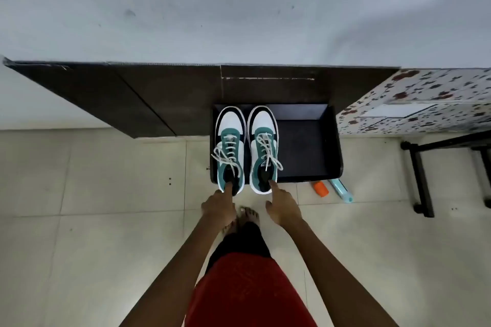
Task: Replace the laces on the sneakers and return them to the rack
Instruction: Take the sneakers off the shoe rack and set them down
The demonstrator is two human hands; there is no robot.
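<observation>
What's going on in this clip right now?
A person stands over a dark pull-out shelf of a low cabinet, with a pair of teal and white sneakers on its left side. The left hand has a finger hooked into the heel opening of the left sneaker, and the right hand does the same with the right sneaker. Both shoes are laced in white, with the bows lying loose. An orange object and a pale blue one lie on the floor beside the shelf.

orange spool (pixel 320 189) on floor | teal tube (pixel 342 190) beside it | black stand (pixel 421 175) right
</observation>
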